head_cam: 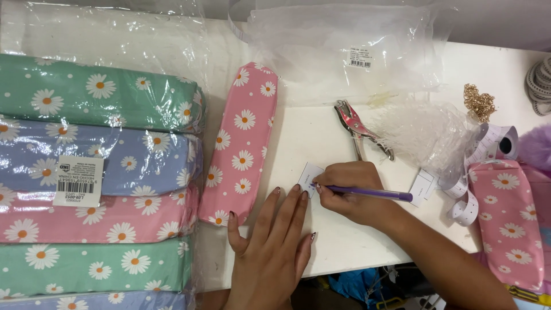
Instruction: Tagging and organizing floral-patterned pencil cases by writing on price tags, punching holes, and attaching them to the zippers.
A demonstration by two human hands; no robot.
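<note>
While the flat, open left hand [271, 247] presses down a small white tag [310, 174], the right hand [350, 192] squeezes a purple pen [370, 193] tight.

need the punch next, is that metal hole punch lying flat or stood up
Lying flat. The metal hole punch rests on its side on the white table, handles toward the right hand, untouched by either hand.
</note>
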